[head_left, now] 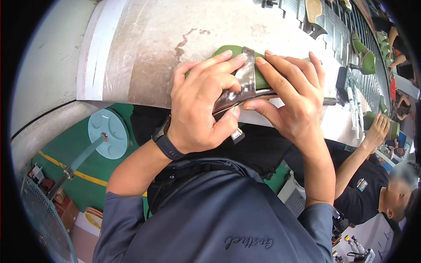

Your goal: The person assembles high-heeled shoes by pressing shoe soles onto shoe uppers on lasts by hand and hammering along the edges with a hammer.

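Observation:
Between my hands lies a green shoe last (pixel 262 81) at the near edge of the worktable. A glossy dark brown leather strap (pixel 248 72) wraps across it, with a wider brown piece along the near side. My left hand (pixel 199 107) is closed over the left part, its fingertips pressing on the strap and its thumb at the lower edge. My right hand (pixel 296 94) grips the right part, fingers stretched over the top and thumb below beside the strap's edge. Much of the last is hidden under my hands.
The pale, stained worktable (pixel 149 48) spreads ahead. On the right, a conveyor (pixel 377 48) carries another green last with a brown strap (pixel 363 55). A co-worker in black (pixel 362 188) reaches in there. A light blue round stool (pixel 105 133) and a fan (pixel 41 219) stand lower left.

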Tool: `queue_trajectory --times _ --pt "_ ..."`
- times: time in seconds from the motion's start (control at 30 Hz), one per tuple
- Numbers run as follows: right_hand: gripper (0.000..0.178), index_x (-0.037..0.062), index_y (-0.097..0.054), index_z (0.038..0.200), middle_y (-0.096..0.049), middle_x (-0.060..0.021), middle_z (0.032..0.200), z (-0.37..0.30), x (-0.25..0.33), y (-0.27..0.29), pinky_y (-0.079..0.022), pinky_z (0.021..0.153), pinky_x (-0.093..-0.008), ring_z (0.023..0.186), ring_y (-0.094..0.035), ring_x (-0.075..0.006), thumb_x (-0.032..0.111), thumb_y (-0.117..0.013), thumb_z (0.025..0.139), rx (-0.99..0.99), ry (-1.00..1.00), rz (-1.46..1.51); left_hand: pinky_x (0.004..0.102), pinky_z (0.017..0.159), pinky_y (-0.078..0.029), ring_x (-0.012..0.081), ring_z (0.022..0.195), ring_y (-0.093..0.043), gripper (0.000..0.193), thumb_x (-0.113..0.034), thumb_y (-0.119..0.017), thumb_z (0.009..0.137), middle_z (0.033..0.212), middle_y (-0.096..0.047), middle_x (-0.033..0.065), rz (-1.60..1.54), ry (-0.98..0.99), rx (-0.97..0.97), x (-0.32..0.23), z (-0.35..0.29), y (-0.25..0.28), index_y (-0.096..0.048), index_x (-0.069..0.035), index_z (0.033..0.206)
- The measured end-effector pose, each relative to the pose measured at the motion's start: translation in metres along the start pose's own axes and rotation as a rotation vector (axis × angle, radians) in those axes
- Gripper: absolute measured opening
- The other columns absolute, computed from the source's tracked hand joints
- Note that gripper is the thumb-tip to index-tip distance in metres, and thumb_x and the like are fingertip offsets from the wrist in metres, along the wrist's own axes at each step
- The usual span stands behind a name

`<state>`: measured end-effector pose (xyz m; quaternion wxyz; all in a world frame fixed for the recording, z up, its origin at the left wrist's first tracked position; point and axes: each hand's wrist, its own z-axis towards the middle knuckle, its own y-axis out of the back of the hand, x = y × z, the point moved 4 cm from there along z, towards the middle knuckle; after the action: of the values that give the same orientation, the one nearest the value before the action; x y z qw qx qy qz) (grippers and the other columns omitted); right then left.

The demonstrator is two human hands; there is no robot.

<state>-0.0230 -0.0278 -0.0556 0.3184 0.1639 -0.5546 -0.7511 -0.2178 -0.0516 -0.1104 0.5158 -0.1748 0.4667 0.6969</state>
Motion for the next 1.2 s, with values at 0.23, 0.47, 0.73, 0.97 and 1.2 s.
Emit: queue_trajectory --times 0.23,0.47,0.73,0.97,1.2 --pt "0.067 0.0056 -0.077 0.124 -0.075 -0.0120 0.129 0.017 0.018 0.012 -0.037 0.117 -0.0587 0.116 -0.069 -0.0305 0.036 -0.095 0.067 0.146 -0.186 0.072 0.0498 0.109 -0.036 0.0367 0.134 -0.062 0.038 -0.015 -0.067 0.072 0.141 -0.069 0.0155 -0.039 0.019 -0.008 0.003 -0.005 -0.001 -0.063 -0.008 0.109" --pt "0.072 0.0074 -0.077 0.121 -0.075 -0.0105 0.125 0.016 0.011 0.007 -0.034 0.116 -0.0663 0.118 -0.067 -0.0286 0.047 -0.094 0.063 0.116 -0.176 0.043 0.0507 0.110 -0.035 0.0373 0.135 -0.060 0.040 -0.014 -0.066 0.074 0.143 -0.065 0.0166 -0.016 -0.020 0.015 -0.002 -0.003 -0.003 -0.060 -0.008 0.113" --pt "0.066 0.0066 -0.070 0.134 -0.064 -0.0186 0.143 -0.058 -0.021 0.017 -0.045 0.112 -0.0528 0.132 -0.058 -0.0373 0.033 -0.093 0.078 -0.366 -0.321 0.161 0.0493 0.118 -0.037 0.0424 0.140 -0.054 0.041 -0.017 -0.079 0.084 0.152 -0.056 0.0263 0.079 0.042 0.133 -0.022 0.000 -0.004 -0.058 -0.007 0.118" --pt "0.044 0.0030 -0.067 0.138 -0.070 -0.0215 0.134 -0.158 -0.114 0.023 -0.048 0.111 -0.0438 0.125 -0.066 -0.0357 0.004 -0.069 0.094 -0.213 -0.718 0.293 0.0282 0.074 -0.049 0.0089 0.078 -0.051 0.040 -0.017 -0.086 0.084 0.144 -0.063 0.0248 -0.251 0.227 0.412 -0.012 0.053 -0.021 -0.056 -0.004 0.108" --pt "0.057 0.0068 -0.066 0.141 -0.069 -0.0139 0.135 -0.136 -0.093 0.040 -0.046 0.107 -0.0448 0.119 -0.063 -0.0336 -0.006 -0.062 0.086 0.044 -0.350 0.033 0.0263 0.075 -0.046 0.0079 0.084 -0.050 0.041 -0.014 -0.085 0.085 0.143 -0.063 0.0208 -0.212 0.222 0.331 -0.014 0.049 -0.027 -0.052 -0.005 0.108"
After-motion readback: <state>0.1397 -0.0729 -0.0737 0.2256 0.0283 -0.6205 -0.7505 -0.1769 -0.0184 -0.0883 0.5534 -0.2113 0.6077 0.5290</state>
